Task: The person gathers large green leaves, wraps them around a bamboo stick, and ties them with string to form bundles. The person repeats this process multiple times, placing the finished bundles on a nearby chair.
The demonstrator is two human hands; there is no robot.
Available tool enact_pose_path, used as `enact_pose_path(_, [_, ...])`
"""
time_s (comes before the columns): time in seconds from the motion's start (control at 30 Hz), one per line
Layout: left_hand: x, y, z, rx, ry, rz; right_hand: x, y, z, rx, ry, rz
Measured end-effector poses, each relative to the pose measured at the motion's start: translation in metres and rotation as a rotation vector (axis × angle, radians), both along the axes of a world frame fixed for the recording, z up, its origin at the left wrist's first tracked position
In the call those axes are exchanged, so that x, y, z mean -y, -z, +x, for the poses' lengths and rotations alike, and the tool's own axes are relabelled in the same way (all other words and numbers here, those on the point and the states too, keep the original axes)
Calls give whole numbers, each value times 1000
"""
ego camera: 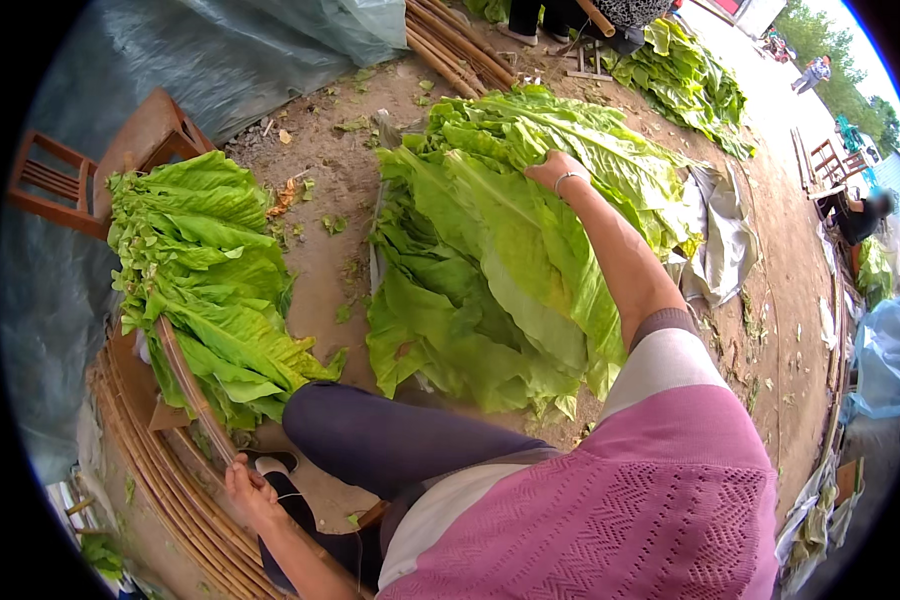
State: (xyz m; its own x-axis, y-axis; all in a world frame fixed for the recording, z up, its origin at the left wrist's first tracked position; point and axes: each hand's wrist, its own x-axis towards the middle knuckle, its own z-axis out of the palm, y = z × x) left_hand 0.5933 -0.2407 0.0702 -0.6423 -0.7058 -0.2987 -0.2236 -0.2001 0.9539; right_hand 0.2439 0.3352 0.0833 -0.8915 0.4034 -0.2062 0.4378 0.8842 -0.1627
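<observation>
Near the bottom left, my left hand (252, 491) is closed around the near end of a bamboo pole (195, 382), with a thin pale string beside the fingers. Large green leaves (202, 255), which look like tobacco, hang in a row along the pole's far part. My right hand (559, 171) reaches onto a big pile of the same leaves (510, 247) on the ground. Its fingers are bent at a leaf's edge near the top of the pile; whether they grip a leaf cannot be told.
A wooden chair (139, 142) stands at the pole's far end. Bamboo poles (150, 480) lie at lower left, more (461, 45) at the top. Crumpled pale sheeting (720, 232) lies right of the pile. Other people sit near leaf heaps at the top and far right.
</observation>
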Motion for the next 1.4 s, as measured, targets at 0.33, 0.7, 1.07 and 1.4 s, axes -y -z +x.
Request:
enact_pose_path(0.33, [-44, -37, -8, 160, -69, 49, -33, -20, 33, -240, 66, -218])
enact_pose_path(0.7, [-46, -60, -21, 340, 128, -190, -31, -140, 86, -388, -43, -119])
enact_pose_path(1.07, [-32, -47, -45, -68, 170, -136, 93, -125, 48, -352, -598, -593])
enact_pose_path(1.4, [-51, -87, -79, -396, 439, 444, 353, -83, 165, -427, -1486, -365])
